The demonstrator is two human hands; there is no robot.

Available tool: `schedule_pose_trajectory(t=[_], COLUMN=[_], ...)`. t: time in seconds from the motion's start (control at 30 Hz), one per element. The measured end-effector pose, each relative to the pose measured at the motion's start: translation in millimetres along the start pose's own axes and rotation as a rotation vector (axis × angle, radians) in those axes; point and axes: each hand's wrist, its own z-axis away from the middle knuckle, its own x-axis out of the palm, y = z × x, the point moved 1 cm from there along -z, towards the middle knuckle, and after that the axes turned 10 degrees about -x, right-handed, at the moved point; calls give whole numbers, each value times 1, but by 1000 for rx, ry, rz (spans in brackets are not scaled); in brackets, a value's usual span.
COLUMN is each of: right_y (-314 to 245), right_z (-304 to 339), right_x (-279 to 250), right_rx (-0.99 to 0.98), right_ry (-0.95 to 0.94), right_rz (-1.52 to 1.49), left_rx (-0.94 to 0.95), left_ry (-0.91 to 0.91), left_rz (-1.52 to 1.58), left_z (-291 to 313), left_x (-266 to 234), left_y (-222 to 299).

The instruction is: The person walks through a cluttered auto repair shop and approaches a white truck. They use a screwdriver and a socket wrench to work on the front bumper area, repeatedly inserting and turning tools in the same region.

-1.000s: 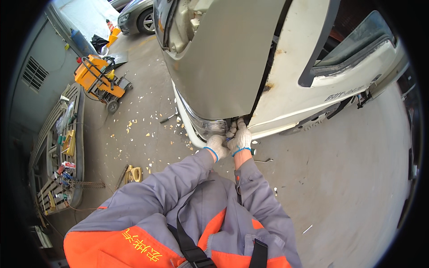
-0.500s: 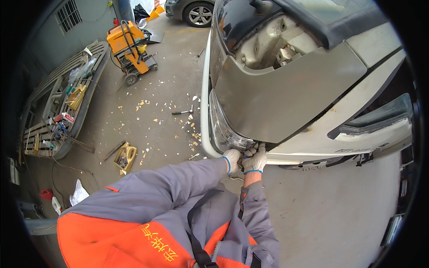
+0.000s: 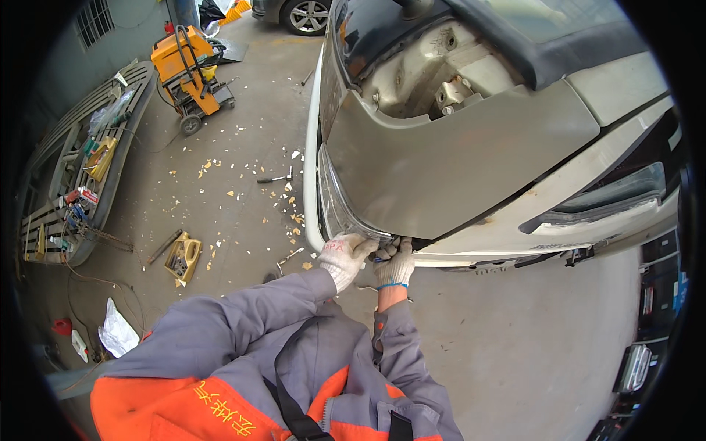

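Both hands, in white knit work gloves with grey fingertips, meet at the lower corner of a van's clear headlight (image 3: pixel 344 206), just below a grey-brown fender panel (image 3: pixel 441 173). My left hand (image 3: pixel 344 257) is bent inward at the lamp's bottom edge, its fingers curled and partly hidden. My right hand (image 3: pixel 394 266) is beside it, fingers bunched and reaching up into the gap under the panel. A small blue bit shows between the hands; what they grip there is too small to make out.
A white bumper (image 3: pixel 312 176) curves along the van's front. On the floor lie paint chips, a ratchet-like tool (image 3: pixel 273 178) and a yellow tray (image 3: pixel 182 259). At left stand an orange wheeled machine (image 3: pixel 187 73) and a slatted rack (image 3: pixel 110 184) with tools. A dark car (image 3: pixel 294 13) is behind.
My left hand has drawn back and turned, now showing more of its back. My right hand stays at the lamp corner. The whole view has shifted, moving the scene leftward.
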Motion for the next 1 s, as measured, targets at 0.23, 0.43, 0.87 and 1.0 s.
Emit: schedule_pose_trajectory(t=[0.23,0.43,0.87,1.0], right_y=[1,-2,-8,-9], right_z=[-2,7,15,16], right_x=[-3,9,13,14], right_rx=[11,-38,-38,-24], right_ry=[-71,-45,-50,-90], right_rz=[-42,-14,-40,-37], left_rx=[48,-23,0,73], left_ry=[78,52,139,163], left_rz=[90,97,-200,-220], left_z=[-2,8,10,4], left_x=[5,-2,-10,-10], left_y=[1,21,31,22])
